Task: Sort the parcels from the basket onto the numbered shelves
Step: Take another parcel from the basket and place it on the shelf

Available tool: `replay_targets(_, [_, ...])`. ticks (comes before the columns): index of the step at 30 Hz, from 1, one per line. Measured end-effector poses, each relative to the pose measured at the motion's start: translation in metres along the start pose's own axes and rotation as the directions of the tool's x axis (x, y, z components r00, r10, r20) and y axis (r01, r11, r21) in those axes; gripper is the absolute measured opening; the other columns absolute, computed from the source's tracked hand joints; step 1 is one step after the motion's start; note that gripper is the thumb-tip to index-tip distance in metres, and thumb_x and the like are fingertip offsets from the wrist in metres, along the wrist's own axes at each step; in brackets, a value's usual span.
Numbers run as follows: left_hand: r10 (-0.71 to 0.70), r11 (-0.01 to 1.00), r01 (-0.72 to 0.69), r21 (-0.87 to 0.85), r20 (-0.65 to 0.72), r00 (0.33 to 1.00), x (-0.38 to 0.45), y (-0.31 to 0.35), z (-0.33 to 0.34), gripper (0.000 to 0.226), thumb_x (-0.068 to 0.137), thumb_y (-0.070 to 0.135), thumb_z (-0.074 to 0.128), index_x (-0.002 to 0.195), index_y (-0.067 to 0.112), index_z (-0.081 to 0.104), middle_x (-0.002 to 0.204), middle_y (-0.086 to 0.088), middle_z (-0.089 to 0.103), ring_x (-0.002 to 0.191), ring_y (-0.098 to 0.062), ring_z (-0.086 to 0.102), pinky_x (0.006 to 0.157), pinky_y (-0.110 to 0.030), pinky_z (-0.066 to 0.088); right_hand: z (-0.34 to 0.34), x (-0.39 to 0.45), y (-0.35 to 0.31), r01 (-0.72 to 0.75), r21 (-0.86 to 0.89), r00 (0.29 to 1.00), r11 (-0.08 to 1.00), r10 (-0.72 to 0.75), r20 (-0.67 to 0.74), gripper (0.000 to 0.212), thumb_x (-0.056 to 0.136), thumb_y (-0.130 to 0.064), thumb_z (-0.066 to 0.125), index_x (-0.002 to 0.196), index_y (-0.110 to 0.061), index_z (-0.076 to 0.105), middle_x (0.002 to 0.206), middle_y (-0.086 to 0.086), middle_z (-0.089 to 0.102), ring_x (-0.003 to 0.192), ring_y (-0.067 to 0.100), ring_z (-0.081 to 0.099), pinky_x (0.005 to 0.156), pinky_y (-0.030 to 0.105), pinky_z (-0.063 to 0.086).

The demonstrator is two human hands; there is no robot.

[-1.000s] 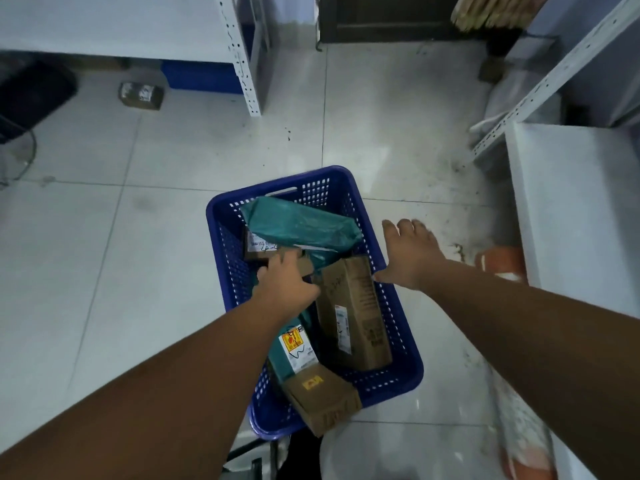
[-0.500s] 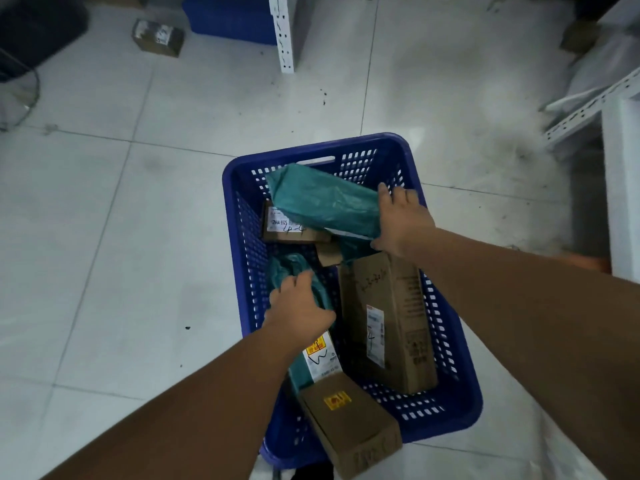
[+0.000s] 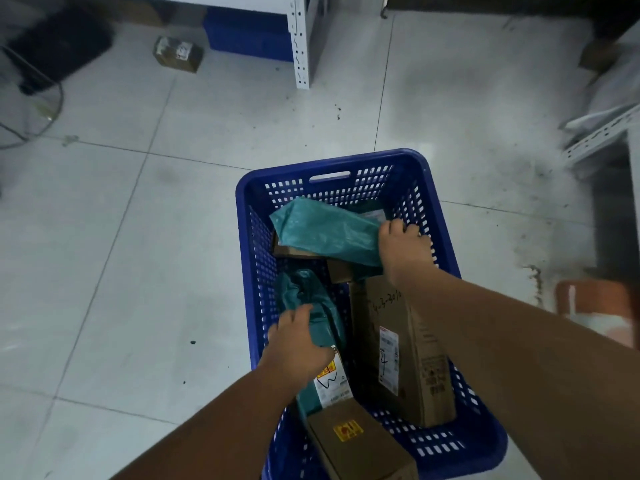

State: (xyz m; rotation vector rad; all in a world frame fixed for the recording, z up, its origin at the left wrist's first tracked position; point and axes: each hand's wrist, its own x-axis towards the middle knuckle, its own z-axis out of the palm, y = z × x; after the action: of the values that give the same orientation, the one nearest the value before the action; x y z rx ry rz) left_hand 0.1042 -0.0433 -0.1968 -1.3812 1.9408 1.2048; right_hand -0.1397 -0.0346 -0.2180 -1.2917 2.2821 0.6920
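A blue plastic basket [image 3: 332, 164] stands on the tiled floor and holds several parcels. My right hand [image 3: 405, 251] grips the right end of a teal plastic mailer [image 3: 322, 230] lying across the far part of the basket. My left hand [image 3: 298, 344] is closed on a second teal mailer [image 3: 311, 299] with a white label, at the basket's left side. A tall brown carton [image 3: 405, 351] with a handwritten number lies on the right. A small brown box [image 3: 356, 441] with a yellow sticker sits at the near edge. More brown boxes lie half hidden under the far mailer.
A white perforated shelf post [image 3: 299, 39] stands at the top centre, with a blue crate [image 3: 249, 36] behind it. A small box [image 3: 178, 53] lies on the floor at the top left. Another white shelf frame [image 3: 602, 136] is at the right, an orange object [image 3: 595, 306] below it.
My right hand went from the basket's right rim onto the far teal mailer and closed on its end. My left hand slid back along the second teal mailer. The view shifted down and closer.
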Motion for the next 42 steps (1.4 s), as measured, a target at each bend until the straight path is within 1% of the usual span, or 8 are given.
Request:
replay_targets(9, [-0.079,0.994,0.077,-0.077,-0.031,0.996,-0.021,0.005,-0.029,0.097,0.07,0.04,0.065,0.16,0.029,0.033,0.156,-0.006,0.041,0.143,-0.035,0.041,0.112,-0.047,0.044,-0.034,-0.024,0.011,0.161,-0.07,0.983,0.984,-0.167,-0.078,0.083,0.084,-0.03,0.077,0.148,-0.004,0.031,0.138,0.018,0.043,0.118,0.038,0.049,0.095,0.05,0.054])
replay_targets(15, [-0.079,0.971,0.059,-0.231,-0.078,0.994,-0.04,0.036,-0.06,0.094,0.058,0.049,0.065,0.148,0.03,0.046,0.14,-0.002,0.053,0.122,-0.033,0.06,0.101,-0.048,0.055,-0.079,-0.065,0.022,0.305,-0.214,0.947,0.928,-0.319,-0.032,0.087,0.087,-0.025,0.074,0.156,-0.005,0.024,0.151,0.019,0.033,0.127,0.044,0.042,0.1,0.052,0.052])
replay_targets(18, [-0.063,0.949,0.03,-0.313,-0.093,0.994,-0.059,0.056,-0.077,0.091,0.054,0.049,0.066,0.141,0.029,0.052,0.13,-0.002,0.057,0.113,-0.034,0.065,0.096,-0.051,0.059,-0.104,-0.087,0.032,0.339,-0.184,0.934,0.923,-0.353,-0.052,0.084,0.087,-0.03,0.075,0.153,-0.007,0.03,0.146,0.013,0.038,0.127,0.041,0.042,0.102,0.052,0.051])
replay_targets(23, [-0.077,0.928,0.042,-0.37,-0.08,0.994,-0.089,0.062,-0.093,0.093,0.046,0.054,0.067,0.134,0.027,0.058,0.119,-0.001,0.066,0.104,-0.028,0.069,0.091,-0.049,0.061,-0.161,-0.127,0.05,0.265,0.039,0.962,0.963,-0.262,-0.078,0.081,0.08,-0.042,0.077,0.145,-0.011,0.041,0.131,0.007,0.045,0.117,0.031,0.046,0.095,0.045,0.056])
replay_targets(28, [-0.062,0.909,0.031,-0.416,-0.06,0.996,-0.153,0.087,-0.12,0.076,0.071,0.034,0.077,0.141,0.016,0.052,0.119,-0.001,0.058,0.107,-0.026,0.066,0.092,-0.037,0.057,-0.227,-0.179,0.093,0.15,0.151,0.988,0.977,-0.141,-0.071,0.073,0.073,-0.057,0.074,0.13,-0.015,0.055,0.111,0.004,0.055,0.096,0.023,0.056,0.082,0.035,0.056])
replay_targets(32, [-0.031,0.882,0.024,-0.471,-0.007,0.999,-0.167,0.086,-0.122,0.103,0.049,0.048,0.08,0.143,0.019,0.051,0.134,-0.008,0.061,0.109,-0.028,0.069,0.093,-0.042,0.061,-0.273,-0.23,0.133,0.037,0.3,0.999,0.953,-0.033,-0.018,0.063,0.071,-0.058,0.073,0.118,-0.017,0.06,0.099,0.001,0.056,0.085,0.02,0.06,0.066,0.029,0.049])
replay_targets(36, [0.127,0.918,-0.13,-0.374,-0.032,0.991,-0.174,0.111,-0.142,0.085,0.042,0.044,0.082,0.123,0.031,0.059,0.119,-0.006,0.069,0.099,-0.027,0.073,0.081,-0.051,0.065,-0.322,-0.293,0.173,-0.044,0.349,0.998,0.936,0.053,-0.016,0.053,0.075,-0.055,0.072,0.11,-0.017,0.061,0.1,0.003,0.06,0.087,0.021,0.063,0.068,0.03,0.053])
replay_targets(42, [0.292,0.878,-0.324,-0.352,-0.143,0.946,-0.27,0.225,-0.239,0.13,0.047,0.057,0.093,0.157,0.021,0.033,0.153,-0.009,0.044,0.132,-0.032,0.055,0.107,-0.047,0.053,-0.4,-0.386,0.24,-0.141,0.442,0.987,0.886,0.161,-0.01,0.046,0.075,-0.052,0.073,0.108,-0.021,0.063,0.103,0.003,0.067,0.09,0.019,0.064,0.08,0.035,0.059])
